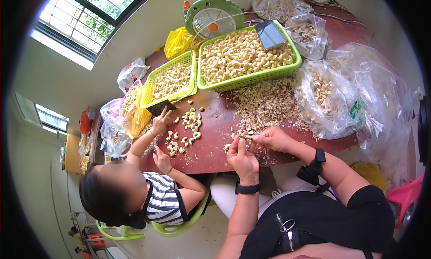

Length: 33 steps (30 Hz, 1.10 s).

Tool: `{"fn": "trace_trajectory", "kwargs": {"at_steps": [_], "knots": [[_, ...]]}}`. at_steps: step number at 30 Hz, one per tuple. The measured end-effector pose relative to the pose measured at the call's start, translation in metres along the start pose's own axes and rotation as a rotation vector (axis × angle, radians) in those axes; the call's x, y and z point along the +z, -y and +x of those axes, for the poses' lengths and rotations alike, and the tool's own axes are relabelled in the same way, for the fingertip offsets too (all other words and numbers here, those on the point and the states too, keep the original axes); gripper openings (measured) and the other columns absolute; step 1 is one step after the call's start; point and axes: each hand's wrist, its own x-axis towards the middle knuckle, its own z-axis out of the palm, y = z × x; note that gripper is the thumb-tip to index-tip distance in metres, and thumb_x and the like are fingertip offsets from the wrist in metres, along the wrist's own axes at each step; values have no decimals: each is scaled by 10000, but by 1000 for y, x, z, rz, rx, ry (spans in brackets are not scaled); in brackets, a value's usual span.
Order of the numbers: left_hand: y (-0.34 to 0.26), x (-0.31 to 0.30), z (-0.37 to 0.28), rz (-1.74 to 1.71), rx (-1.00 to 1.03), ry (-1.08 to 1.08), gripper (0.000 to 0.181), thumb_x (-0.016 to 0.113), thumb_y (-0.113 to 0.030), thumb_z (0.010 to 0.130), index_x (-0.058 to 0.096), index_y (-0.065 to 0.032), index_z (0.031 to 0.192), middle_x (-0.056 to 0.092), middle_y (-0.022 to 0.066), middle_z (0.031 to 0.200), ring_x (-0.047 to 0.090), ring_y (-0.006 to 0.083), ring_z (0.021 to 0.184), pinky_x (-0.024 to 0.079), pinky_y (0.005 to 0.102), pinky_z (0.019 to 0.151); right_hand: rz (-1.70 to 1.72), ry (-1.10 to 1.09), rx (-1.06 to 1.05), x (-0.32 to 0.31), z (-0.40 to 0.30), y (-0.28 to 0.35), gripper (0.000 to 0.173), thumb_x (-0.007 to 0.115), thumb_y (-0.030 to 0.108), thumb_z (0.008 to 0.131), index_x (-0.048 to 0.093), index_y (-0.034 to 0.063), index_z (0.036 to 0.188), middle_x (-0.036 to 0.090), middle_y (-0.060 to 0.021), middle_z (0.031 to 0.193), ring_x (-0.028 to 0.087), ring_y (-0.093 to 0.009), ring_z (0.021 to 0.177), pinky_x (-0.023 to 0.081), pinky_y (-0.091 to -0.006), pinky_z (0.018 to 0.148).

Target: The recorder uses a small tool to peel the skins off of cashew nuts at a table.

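Over the red table's front edge, my left hand (pixel 243 154) pinches a small item at its fingertips, probably a cashew, though the fingers partly hide it. From the right, my right hand (pixel 272 138) grips a small knife-like tool (pixel 247 137), its tip touching the item in my left fingers. Behind both hands spreads a heap of cashew skin scraps (pixel 262 104). Loose cashews (pixel 192 120) lie in small groups to the left. Farther back, a large green plastic basket (pixel 249 78) is full of cashews, with a smartphone (pixel 270 34) resting on them at the right.
A person (pixel 165 195) in a striped shirt sits at the left, one hand touching a dark device (pixel 161 107) propped against a smaller yellow-green basket (pixel 170 99). A green fan (pixel 213 18) stands behind the baskets. Clear plastic bags (pixel 323 97) of cashews crowd the table's right side.
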Motion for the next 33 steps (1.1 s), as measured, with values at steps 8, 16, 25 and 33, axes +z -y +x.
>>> {"fn": "trace_trajectory", "kwargs": {"at_steps": [8,16,25,33], "knots": [[-9,-2,7,-62,-62,77,185,467,-10,813,502,2,995,550,180,966,565,237,865,512,334,721,100,-3,26,6,4,-1,383,517,308,829,554,20,578,402,48,446,321,-28,402,238,-200,370],[-11,3,11,-51,-175,88,162,493,-34,812,507,-17,972,571,116,917,562,231,867,484,351,749,151,34,53,0,0,0,368,509,306,833,569,28,600,403,47,456,320,-30,406,232,-197,367],[-9,19,4,-80,-287,272,172,430,-81,848,501,-45,1000,564,114,942,545,234,907,459,359,808,192,87,-31,-16,-17,5,400,506,358,826,542,52,571,400,41,449,323,-38,398,227,-191,378],[-4,18,5,-123,-513,67,184,414,-27,805,453,-23,985,525,153,920,519,269,893,444,376,818,259,135,-95,-29,-33,9,411,491,361,833,541,50,570,431,33,488,357,-41,447,273,-192,420]]}}
